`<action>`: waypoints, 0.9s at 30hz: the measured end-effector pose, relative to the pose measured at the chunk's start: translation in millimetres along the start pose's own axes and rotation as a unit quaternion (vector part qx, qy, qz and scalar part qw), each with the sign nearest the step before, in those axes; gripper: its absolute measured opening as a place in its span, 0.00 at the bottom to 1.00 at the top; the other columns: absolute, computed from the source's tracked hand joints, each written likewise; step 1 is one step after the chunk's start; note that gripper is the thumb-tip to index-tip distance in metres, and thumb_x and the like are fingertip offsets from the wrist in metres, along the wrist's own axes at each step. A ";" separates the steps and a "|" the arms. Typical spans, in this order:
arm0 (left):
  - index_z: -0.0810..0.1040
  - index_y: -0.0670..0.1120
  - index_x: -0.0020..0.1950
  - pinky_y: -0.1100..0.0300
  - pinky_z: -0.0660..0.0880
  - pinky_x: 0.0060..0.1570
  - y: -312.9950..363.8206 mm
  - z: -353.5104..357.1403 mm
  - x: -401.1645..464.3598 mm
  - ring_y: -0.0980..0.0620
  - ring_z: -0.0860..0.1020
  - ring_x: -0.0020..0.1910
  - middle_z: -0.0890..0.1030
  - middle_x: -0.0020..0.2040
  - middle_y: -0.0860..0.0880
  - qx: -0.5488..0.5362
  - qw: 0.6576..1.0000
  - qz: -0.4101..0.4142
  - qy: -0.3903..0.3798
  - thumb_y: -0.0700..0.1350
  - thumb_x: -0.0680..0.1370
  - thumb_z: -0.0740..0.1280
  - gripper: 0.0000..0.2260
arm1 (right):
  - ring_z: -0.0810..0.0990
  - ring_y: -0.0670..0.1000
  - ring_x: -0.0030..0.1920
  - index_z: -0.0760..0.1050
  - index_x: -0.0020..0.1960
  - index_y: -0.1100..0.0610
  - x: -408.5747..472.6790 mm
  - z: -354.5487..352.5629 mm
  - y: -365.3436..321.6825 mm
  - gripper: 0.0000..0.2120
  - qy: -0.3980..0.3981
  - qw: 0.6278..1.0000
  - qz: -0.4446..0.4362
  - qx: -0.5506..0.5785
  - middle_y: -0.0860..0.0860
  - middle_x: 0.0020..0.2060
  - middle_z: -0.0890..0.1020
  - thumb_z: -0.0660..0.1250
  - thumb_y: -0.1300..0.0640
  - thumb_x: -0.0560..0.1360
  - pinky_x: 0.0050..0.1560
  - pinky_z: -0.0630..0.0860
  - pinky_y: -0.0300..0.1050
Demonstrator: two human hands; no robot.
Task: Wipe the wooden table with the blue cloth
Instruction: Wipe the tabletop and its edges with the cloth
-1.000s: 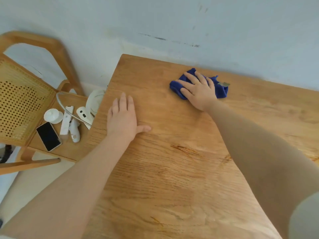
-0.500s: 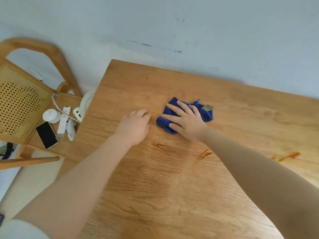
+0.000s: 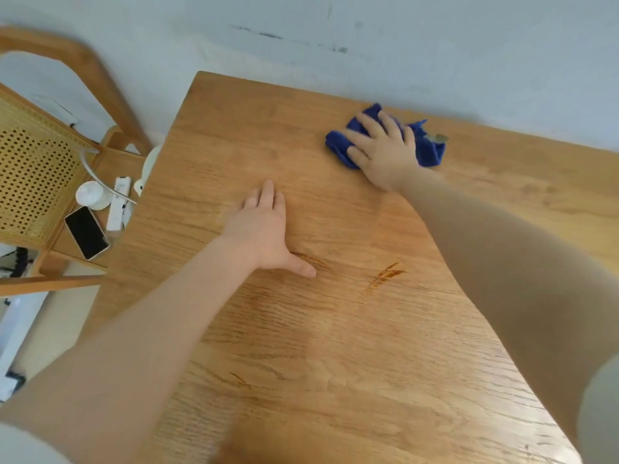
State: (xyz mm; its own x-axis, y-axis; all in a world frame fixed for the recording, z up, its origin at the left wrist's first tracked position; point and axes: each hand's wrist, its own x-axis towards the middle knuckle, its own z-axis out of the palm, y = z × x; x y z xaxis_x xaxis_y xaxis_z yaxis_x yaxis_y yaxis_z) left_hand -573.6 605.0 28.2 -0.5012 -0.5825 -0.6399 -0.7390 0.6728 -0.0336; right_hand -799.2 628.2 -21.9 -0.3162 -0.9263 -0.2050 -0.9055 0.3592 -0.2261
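1. Blue cloth (image 3: pixel 430 150): bunched near the far edge of the wooden table (image 3: pixel 335 329), long axis running 9 to 3 o'clock.
2. Right hand (image 3: pixel 382 149): fingers spread flat, pressed on the cloth.
3. Left hand (image 3: pixel 264 229): flat on bare wood, at 7 o'clock from the cloth.

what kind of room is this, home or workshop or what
Most likely a room in a home. A plain wooden table stands against a scuffed pale wall, and beside it a cane-backed wooden chair holds a phone and a power strip.
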 end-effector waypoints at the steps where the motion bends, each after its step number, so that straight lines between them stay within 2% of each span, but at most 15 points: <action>1: 0.38 0.41 0.76 0.48 0.48 0.73 4.8 2.5 -0.3 0.44 0.42 0.76 0.36 0.76 0.43 -0.002 1.000 -0.006 -0.001 0.75 0.55 0.67 0.66 | 0.47 0.54 0.75 0.58 0.71 0.37 -14.2 2.1 -2.5 0.19 -0.007 1.000 -0.020 -0.008 0.45 0.76 0.54 0.49 0.44 0.80 0.71 0.46 0.59; 5: 0.37 0.38 0.75 0.46 0.49 0.74 12.1 5.4 -0.2 0.41 0.43 0.76 0.38 0.76 0.39 0.010 0.999 -0.023 0.023 0.74 0.55 0.69 0.66 | 0.45 0.54 0.75 0.54 0.72 0.35 -59.4 10.4 -10.5 0.20 -0.047 0.992 -0.113 -0.042 0.45 0.76 0.52 0.47 0.44 0.80 0.71 0.45 0.59; 8: 0.38 0.38 0.75 0.46 0.50 0.74 15.9 5.7 -0.9 0.41 0.43 0.76 0.38 0.76 0.39 0.015 0.999 -0.034 0.024 0.72 0.56 0.70 0.66 | 0.46 0.54 0.75 0.56 0.71 0.35 -47.0 8.4 -0.4 0.19 -0.043 0.989 -0.139 -0.042 0.44 0.76 0.53 0.46 0.44 0.80 0.70 0.46 0.58; 13: 0.37 0.38 0.75 0.47 0.49 0.74 17.4 7.9 2.7 0.42 0.42 0.76 0.37 0.76 0.40 0.014 0.999 -0.044 0.020 0.71 0.55 0.71 0.66 | 0.48 0.54 0.75 0.59 0.71 0.37 7.1 -3.0 28.2 0.19 0.019 0.999 -0.033 -0.009 0.46 0.75 0.55 0.48 0.43 0.80 0.71 0.46 0.59; 19: 0.37 0.39 0.75 0.48 0.47 0.74 17.1 10.0 1.8 0.43 0.41 0.76 0.37 0.76 0.41 0.006 0.998 -0.048 0.026 0.71 0.55 0.71 0.66 | 0.48 0.56 0.75 0.59 0.71 0.39 13.9 -4.3 32.3 0.20 0.025 1.000 0.008 -0.003 0.48 0.75 0.55 0.48 0.44 0.80 0.71 0.45 0.60; 22: 0.38 0.40 0.75 0.48 0.44 0.74 17.2 10.1 -1.8 0.44 0.42 0.76 0.37 0.76 0.41 0.004 0.998 -0.046 0.036 0.71 0.55 0.71 0.66 | 0.48 0.55 0.75 0.60 0.71 0.38 -23.4 6.3 12.1 0.19 0.024 0.999 -0.041 -0.014 0.46 0.75 0.56 0.50 0.44 0.80 0.71 0.46 0.60; 27: 0.38 0.40 0.75 0.50 0.43 0.73 17.3 8.4 -5.0 0.43 0.42 0.76 0.38 0.76 0.41 -0.011 0.998 -0.037 0.043 0.71 0.56 0.71 0.64 | 0.48 0.55 0.75 0.58 0.71 0.36 -77.1 19.4 0.4 0.20 -0.010 0.989 -0.144 -0.030 0.45 0.75 0.56 0.47 0.42 0.80 0.71 0.46 0.59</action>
State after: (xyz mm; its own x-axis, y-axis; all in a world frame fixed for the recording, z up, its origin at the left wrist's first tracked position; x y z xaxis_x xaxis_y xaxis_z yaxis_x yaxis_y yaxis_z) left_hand -580.1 623.4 24.4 -0.4813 -0.6675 -0.5682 -0.7847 0.6170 -0.0602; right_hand -769.7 702.0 -24.7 -0.0377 -0.9865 -0.1595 -0.9725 0.0729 -0.2211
